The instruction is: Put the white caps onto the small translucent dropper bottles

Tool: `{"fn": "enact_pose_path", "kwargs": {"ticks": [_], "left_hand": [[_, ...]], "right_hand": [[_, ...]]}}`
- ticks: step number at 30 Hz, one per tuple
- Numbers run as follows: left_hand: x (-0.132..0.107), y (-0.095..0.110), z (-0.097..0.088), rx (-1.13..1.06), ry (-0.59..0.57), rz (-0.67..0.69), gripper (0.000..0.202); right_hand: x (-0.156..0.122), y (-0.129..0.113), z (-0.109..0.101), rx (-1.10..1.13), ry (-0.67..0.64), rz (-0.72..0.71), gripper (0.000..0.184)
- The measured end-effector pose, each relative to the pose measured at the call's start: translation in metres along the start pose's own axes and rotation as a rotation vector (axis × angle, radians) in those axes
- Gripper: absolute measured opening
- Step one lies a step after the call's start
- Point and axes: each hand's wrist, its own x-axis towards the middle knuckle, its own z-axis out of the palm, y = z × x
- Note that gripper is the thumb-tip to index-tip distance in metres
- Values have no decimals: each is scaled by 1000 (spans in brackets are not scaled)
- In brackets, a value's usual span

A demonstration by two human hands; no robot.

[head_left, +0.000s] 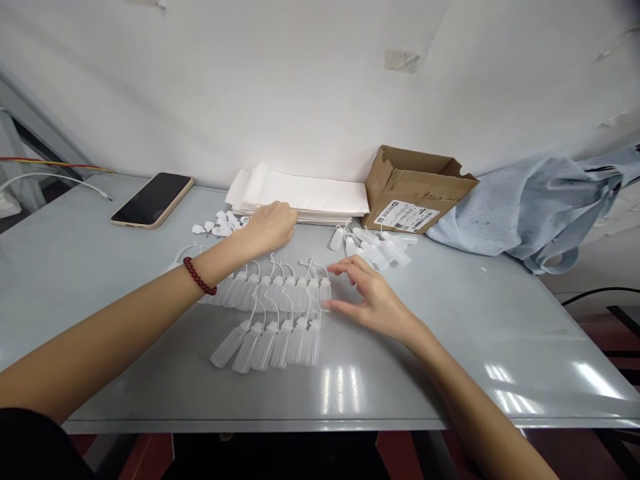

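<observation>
My left hand [273, 228], a red beaded bracelet on its wrist, is closed in front of a stack of white paper-like sheets or envelopes [315, 190]. Its fingertips point away from me, so what they hold, if anything, is hidden. My right hand [373, 297] is open, thumb and fingers apart, at the right end of a row of small translucent plastic bottles [273, 292] with white strap-like tops. Its fingertips are at the last bottle [325, 291]; I cannot tell whether they touch it. A second, shorter row of similar bottles [281, 345] lies nearer to me.
White caps [220, 225] lie in a pile behind my left forearm. Loose bottles [373, 247] are heaped before an open cardboard box [415, 190]. A phone [153, 200] lies at the back left, and light blue cloth [520, 207] drapes the right side of the table [400, 393].
</observation>
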Motion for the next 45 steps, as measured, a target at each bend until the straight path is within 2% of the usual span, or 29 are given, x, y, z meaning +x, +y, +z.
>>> {"fn": "enact_pose_path", "kwargs": {"ticks": [2,5,12,20,25,28,31,34,37,42,45], "left_hand": [[0,1,1,2,-6,3,29],[1,1,2,-9,-25,16,30],[1,1,0,-86,-52,42,24],[-3,-1,0,-261,0,107,22],[-19,10,-17,-428,65,89,25],[-38,26,-27,-713,120,80,24],[-55,42,-30,-826,148,68,20],[-65,50,-26,-905,214,44,18],[-72,52,-20,-1003,251,-6,18],[-82,52,-20,-1258,195,-142,20],[-85,52,-19,-1350,162,-160,19]], "right_hand": [[-1,-1,0,37,-104,22,57],[-1,0,0,35,-172,56,65],[0,-1,4,-35,-203,47,60],[1,1,8,-9,-164,28,51],[0,-1,3,206,-52,64,54],[0,-7,2,481,9,91,53],[-1,-15,1,727,5,114,52],[-1,-20,2,864,-26,144,51],[-1,-19,5,909,-18,167,52],[0,-15,11,904,35,199,53],[-1,-15,13,842,21,169,57]]}}
